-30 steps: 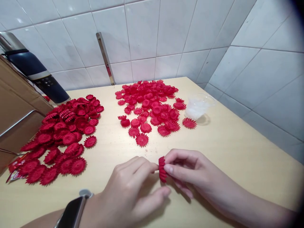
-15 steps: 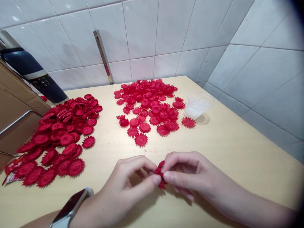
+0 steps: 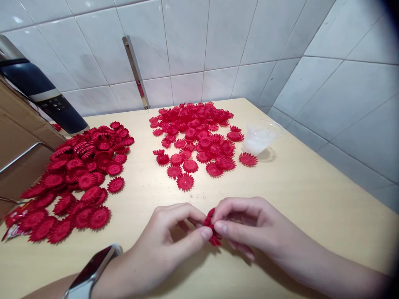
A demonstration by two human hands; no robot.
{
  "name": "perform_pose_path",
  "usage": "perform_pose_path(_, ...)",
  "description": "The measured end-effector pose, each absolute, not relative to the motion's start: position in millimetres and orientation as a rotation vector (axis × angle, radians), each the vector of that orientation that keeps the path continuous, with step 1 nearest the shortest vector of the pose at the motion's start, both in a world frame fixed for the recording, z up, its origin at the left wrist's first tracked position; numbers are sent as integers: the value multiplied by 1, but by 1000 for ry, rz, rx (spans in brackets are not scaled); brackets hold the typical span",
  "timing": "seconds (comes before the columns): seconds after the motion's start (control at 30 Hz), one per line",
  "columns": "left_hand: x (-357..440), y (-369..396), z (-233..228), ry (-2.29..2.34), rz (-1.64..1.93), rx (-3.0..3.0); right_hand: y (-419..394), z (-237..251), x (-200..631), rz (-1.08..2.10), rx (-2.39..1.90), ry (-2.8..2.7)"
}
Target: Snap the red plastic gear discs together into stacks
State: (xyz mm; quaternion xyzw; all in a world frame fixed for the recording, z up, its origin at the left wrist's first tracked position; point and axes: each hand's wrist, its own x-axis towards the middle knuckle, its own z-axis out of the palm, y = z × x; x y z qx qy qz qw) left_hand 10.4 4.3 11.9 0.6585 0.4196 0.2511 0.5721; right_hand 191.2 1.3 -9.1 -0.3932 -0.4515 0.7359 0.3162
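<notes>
Both my hands meet low over the pale wooden table [image 3: 311,195], pinching one small red flower-shaped piece [image 3: 213,238] between them. My left hand [image 3: 168,245], with a watch on its wrist, grips the piece with thumb and forefinger from the left. From the right, my right hand [image 3: 246,226] holds the same piece with its fingertips. Most of the piece is hidden by the fingers. A pile of red flower pieces [image 3: 199,137] lies beyond the hands, and a second pile [image 3: 77,178] lies at the left.
A clear plastic cup [image 3: 260,139] stands right of the middle pile. At the far left are a brown cardboard box [image 3: 18,145] and a dark blue bottle [image 3: 43,93]. White tiled walls close the back and right; a metal strip [image 3: 135,72] leans there.
The red piece stood on edge between my fingertips; my hands have since closed in on it and turned it, and it is now mostly covered. The view has shifted slightly.
</notes>
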Motion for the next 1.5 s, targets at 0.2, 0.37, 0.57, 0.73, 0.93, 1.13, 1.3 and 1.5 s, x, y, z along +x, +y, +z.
perform_pose_path(0.2,14,5,16,996,550,1508,2,-7,191,1903,-1010,-1233)
perform_pose_path(0.37,19,8,19,1070,555,1552,4,-1,192,1759,-1077,-1389)
perform_pose_path(0.57,19,15,24,1181,476,1712,10,1,194,1645,-1098,-1464)
perform_pose_path(0.73,15,21,24,1123,469,1600,15,1,196,1669,-1093,-1492)
perform_pose_path(0.93,10,25,18,1023,440,1432,18,-5,198,1744,-1054,-1502)
perform_pose_path(1.13,7,26,16,994,409,1381,15,-2,198,1740,-1042,-1558)
perform_pose_path(1.3,4,26,16,1014,404,1411,17,-3,201,1698,-1086,-1536)
perform_pose_path(1.5,3,26,18,1183,431,1593,21,-12,206,1776,-1074,-1381)
